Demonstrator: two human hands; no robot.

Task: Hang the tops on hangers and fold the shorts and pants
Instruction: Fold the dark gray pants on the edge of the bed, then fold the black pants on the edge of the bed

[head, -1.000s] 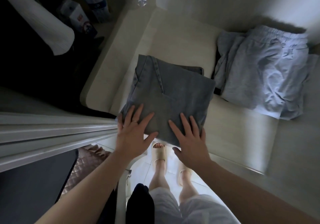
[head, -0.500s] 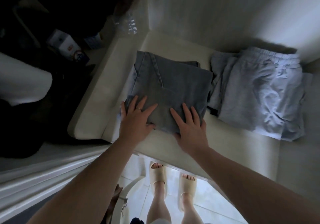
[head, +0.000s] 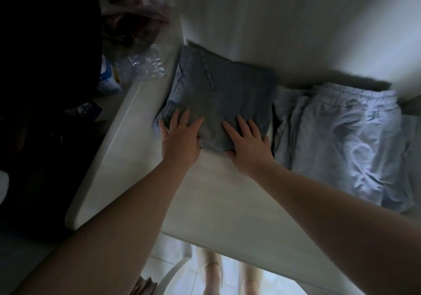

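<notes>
A pair of blue-grey jeans (head: 227, 94), folded into a square, lies on a pale shelf (head: 216, 199) with its far edge near the back wall. My left hand (head: 180, 139) holds the jeans' near left corner and my right hand (head: 248, 146) the near right corner. On both hands the fingers are spread flat on top and the thumbs are tucked under the edge. Light grey sweatpants (head: 341, 139) with an elastic waistband lie loosely folded just to the right, close beside the jeans.
The white back wall (head: 284, 25) stands right behind the clothes. A crumpled clear plastic bag (head: 143, 64) and dark clutter with small boxes (head: 107, 82) lie off the shelf's left edge. Below the shelf's front edge, my legs (head: 211, 272) stand on a tiled floor.
Both hands have slid the folded jeans away from the shelf's front edge toward the back wall, next to the grey sweatpants. My view has leaned forward over the shelf.
</notes>
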